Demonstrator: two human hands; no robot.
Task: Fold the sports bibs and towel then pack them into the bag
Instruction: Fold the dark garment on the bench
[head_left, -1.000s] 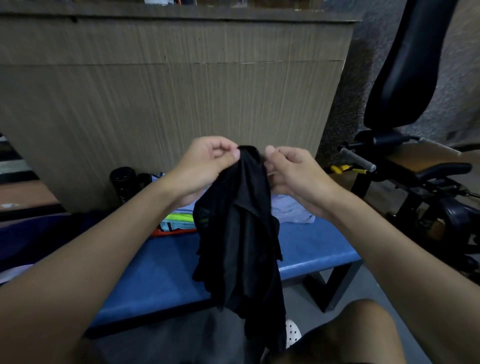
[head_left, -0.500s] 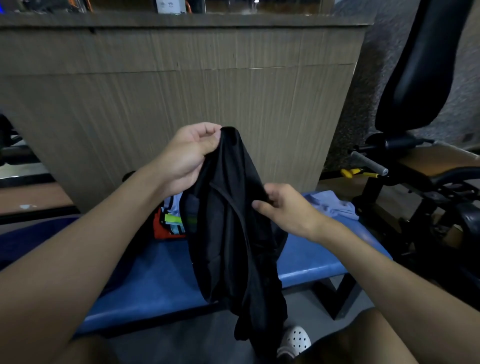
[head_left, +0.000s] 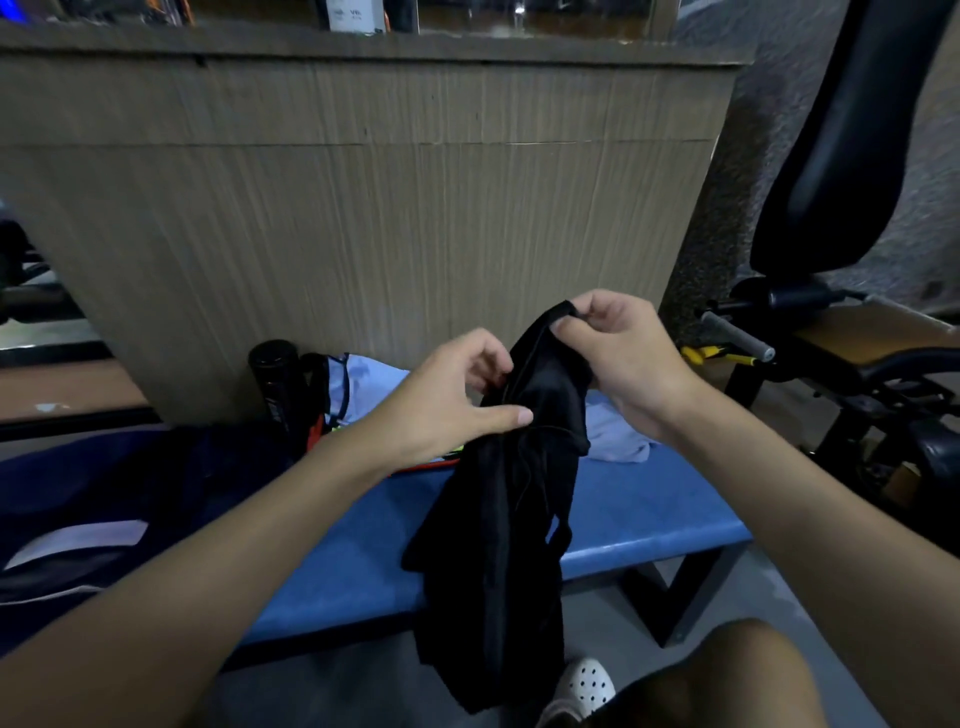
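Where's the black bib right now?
Head view, centre: the black bib hangs in the air in front of the blue bench. The right hand pinches its top, and the left hand holds it just below.

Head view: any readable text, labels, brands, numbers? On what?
"VR": my best reading of the dark print on the white box atop the wooden counter; the rest is too small to read.
Black cylindrical bottle: a pale mark near its base, too blurred to read.
Black fabric garment, held by the left hand and right hand: no print visible.
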